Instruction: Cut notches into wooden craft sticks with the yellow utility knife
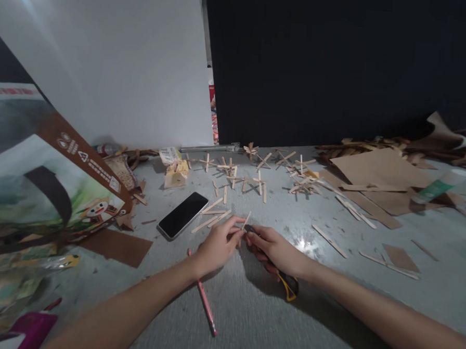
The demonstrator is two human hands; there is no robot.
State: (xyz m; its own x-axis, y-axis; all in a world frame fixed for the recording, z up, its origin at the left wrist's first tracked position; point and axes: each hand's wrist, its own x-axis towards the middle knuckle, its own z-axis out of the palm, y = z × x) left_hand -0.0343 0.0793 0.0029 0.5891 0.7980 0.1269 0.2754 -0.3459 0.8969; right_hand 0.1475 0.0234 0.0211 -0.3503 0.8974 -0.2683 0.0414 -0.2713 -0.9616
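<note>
Between the fingertips of my left hand (220, 245) is a thin wooden craft stick (247, 220), tilted upward. My right hand (273, 248) is closed round a black-and-yellow utility knife (288, 288), whose back end shows below the palm. The knife's front end meets the stick where both hands come together; the blade itself is too small to make out. A pink pencil (206, 306) lies under my left wrist. Just beyond my left hand are several loose craft sticks (205, 223) and a black-screened phone (183, 215).
Farther back stand and lie several crossed-stick pieces (260, 185). Brown cardboard sheets (377, 174) and a green-and-white glue stick (441, 186) are at right, with loose sticks (330, 241) nearer. A printed bag (80, 171) stands at left, beside a magenta object (35, 331).
</note>
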